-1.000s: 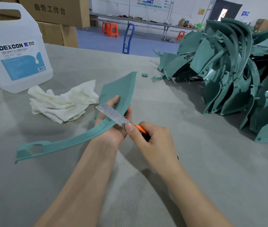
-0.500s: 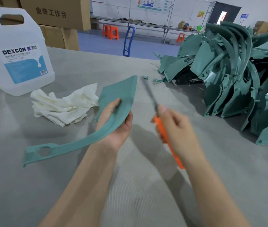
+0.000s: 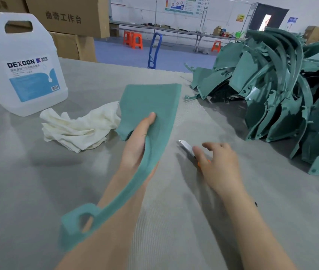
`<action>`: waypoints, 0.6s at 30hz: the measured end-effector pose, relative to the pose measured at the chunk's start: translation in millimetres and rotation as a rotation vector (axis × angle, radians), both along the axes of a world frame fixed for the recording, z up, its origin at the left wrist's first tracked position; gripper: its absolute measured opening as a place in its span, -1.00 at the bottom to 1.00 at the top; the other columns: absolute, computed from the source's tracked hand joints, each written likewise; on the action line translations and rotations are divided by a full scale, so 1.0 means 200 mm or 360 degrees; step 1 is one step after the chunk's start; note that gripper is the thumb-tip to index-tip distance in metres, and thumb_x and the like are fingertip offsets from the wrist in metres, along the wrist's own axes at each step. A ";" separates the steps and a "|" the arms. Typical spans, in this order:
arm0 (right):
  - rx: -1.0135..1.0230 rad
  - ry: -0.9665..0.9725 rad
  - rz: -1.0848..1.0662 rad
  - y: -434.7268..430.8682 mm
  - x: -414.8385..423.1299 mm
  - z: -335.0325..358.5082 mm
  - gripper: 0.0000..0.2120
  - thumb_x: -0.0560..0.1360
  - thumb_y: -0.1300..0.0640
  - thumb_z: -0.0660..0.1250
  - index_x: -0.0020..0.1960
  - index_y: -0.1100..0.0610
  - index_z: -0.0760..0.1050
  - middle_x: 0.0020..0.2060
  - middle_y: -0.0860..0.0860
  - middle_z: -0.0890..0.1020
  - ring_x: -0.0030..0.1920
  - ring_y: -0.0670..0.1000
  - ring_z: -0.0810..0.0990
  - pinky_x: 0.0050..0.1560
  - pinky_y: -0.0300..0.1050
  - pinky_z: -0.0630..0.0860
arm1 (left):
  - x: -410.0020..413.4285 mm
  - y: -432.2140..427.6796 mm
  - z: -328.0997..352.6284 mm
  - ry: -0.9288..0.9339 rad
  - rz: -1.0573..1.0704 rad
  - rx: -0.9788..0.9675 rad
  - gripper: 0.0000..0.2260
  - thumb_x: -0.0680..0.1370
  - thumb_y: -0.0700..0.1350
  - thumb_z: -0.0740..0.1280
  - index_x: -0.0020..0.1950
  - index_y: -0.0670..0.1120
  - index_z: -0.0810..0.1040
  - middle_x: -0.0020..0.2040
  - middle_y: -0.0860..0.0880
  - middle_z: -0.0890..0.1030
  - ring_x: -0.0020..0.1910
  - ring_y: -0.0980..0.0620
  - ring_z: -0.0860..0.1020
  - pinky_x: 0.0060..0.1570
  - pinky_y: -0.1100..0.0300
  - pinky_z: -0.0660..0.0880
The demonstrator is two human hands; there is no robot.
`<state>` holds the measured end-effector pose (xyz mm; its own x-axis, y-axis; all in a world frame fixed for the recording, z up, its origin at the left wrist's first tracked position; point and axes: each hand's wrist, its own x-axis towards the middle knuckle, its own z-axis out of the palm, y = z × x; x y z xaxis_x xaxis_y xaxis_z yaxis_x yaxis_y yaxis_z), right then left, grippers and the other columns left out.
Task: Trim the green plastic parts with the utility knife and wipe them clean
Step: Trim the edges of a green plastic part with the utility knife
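Utility knife, half a second ago raised in right hand, now lying on table under that hand; fingers spreading loose, not gripping. Left hand pinching one green part above table, thumb on top. Sitting nearby: one cloth, one labelled jug, one pile of green parts, too tangled for counting.

Blue floor at twelve o'clock; orange stools beside a long workbench (cluttered). Cardboard boxes at eleven o'clock; white wall carries posters.
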<state>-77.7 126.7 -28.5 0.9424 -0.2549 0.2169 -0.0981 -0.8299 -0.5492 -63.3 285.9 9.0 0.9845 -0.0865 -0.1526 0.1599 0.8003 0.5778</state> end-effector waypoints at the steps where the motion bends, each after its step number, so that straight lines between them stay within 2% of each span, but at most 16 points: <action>1: 0.0399 -0.0168 0.0123 0.03 -0.02 0.03 -0.66 0.57 -0.16 0.22 0.04 0.06 0.62 -0.05 -0.06 0.63 0.06 -0.05 0.56 -0.01 -0.17 0.38 | 0.00 0.00 0.00 -0.0021 0.0022 0.0063 -0.74 0.57 -0.12 0.30 -0.28 -0.04 0.68 -0.29 0.07 0.66 -0.39 0.16 0.60 -0.40 0.35 0.51; 2: 0.0883 -0.0162 0.0347 0.06 -0.03 0.06 -0.64 0.56 -0.18 0.23 -0.10 0.05 0.64 -0.21 -0.10 0.65 -0.13 -0.11 0.59 -0.13 -0.21 0.41 | -0.01 -0.01 0.00 -0.0033 0.0045 0.0141 -0.83 0.56 -0.10 0.30 -0.17 -0.05 0.66 -0.27 0.04 0.64 -0.39 0.14 0.59 -0.40 0.34 0.50; 3: 0.1278 -0.0016 0.0642 0.09 -0.05 0.09 -0.62 0.55 -0.19 0.24 -0.18 0.06 0.65 -0.29 -0.08 0.65 -0.27 -0.10 0.57 -0.22 -0.24 0.44 | -0.01 -0.01 0.00 -0.0032 0.0061 0.0248 -0.88 0.56 -0.06 0.31 -0.07 -0.08 0.59 -0.27 0.00 0.59 -0.43 0.11 0.55 -0.45 0.32 0.47; 5: 0.1650 0.0312 0.1104 0.15 -0.09 0.11 -0.68 0.53 -0.09 0.26 -0.24 0.07 0.64 -0.32 0.00 0.64 -0.36 -0.07 0.51 -0.30 -0.27 0.46 | -0.02 -0.01 0.00 -0.0012 0.0053 0.0467 -0.81 0.55 0.02 0.30 -0.03 -0.10 0.48 -0.31 -0.05 0.46 -0.51 0.06 0.45 -0.55 0.31 0.38; 7: 0.1697 0.0461 0.1296 0.19 -0.11 0.10 -0.76 0.50 0.05 0.28 -0.29 0.05 0.64 -0.35 -0.01 0.62 -0.40 -0.10 0.48 -0.32 -0.31 0.44 | -0.03 -0.01 -0.01 -0.0024 0.0106 0.0480 -0.76 0.55 0.02 0.31 0.12 -0.09 0.52 -0.20 -0.02 0.51 -0.39 0.07 0.48 -0.46 0.29 0.41; 9: 0.1738 0.0506 0.1305 0.19 -0.10 0.09 -0.75 0.48 0.11 0.29 -0.34 0.04 0.62 -0.39 -0.04 0.60 -0.43 -0.13 0.46 -0.34 -0.33 0.42 | -0.03 -0.01 0.00 -0.0029 0.0138 0.0447 -0.63 0.55 0.00 0.32 0.30 -0.13 0.49 -0.05 0.02 0.51 -0.22 0.08 0.49 -0.31 0.25 0.42; 11: 0.1792 0.0501 0.1325 0.19 -0.10 0.08 -0.73 0.49 0.11 0.28 -0.35 0.03 0.61 -0.41 -0.05 0.58 -0.44 -0.13 0.44 -0.35 -0.34 0.41 | -0.03 -0.02 0.00 -0.0034 0.0113 0.0465 -0.66 0.55 0.01 0.32 0.27 -0.11 0.50 -0.08 0.04 0.52 -0.22 0.09 0.49 -0.31 0.28 0.43; 14: 0.1731 0.0396 0.1337 0.19 -0.10 0.06 -0.69 0.53 0.07 0.22 -0.34 0.02 0.60 -0.43 -0.04 0.55 -0.44 -0.10 0.39 -0.34 -0.31 0.36 | -0.03 -0.02 -0.01 -0.0032 0.0109 0.0555 -0.80 0.55 0.04 0.31 0.07 -0.06 0.49 -0.28 0.07 0.49 -0.36 0.10 0.48 -0.44 0.30 0.41; 16: 0.1666 0.0240 0.1182 0.18 -0.10 0.05 -0.66 0.57 0.07 0.21 -0.34 0.01 0.57 -0.45 -0.03 0.49 -0.46 -0.09 0.34 -0.37 -0.28 0.30 | -0.03 -0.02 -0.01 -0.0052 0.0161 0.0531 -0.81 0.56 -0.02 0.30 0.12 -0.06 0.49 -0.20 0.07 0.51 -0.30 0.11 0.49 -0.38 0.29 0.44; 18: 0.1693 0.0060 0.0861 0.15 -0.07 0.05 -0.60 0.63 0.14 0.18 -0.36 0.04 0.52 -0.47 -0.03 0.43 -0.49 -0.09 0.30 -0.41 -0.26 0.24 | -0.02 -0.02 -0.01 -0.0050 0.0209 0.0467 -0.77 0.57 -0.08 0.30 0.20 -0.09 0.51 -0.07 0.04 0.56 -0.24 0.13 0.51 -0.37 0.35 0.46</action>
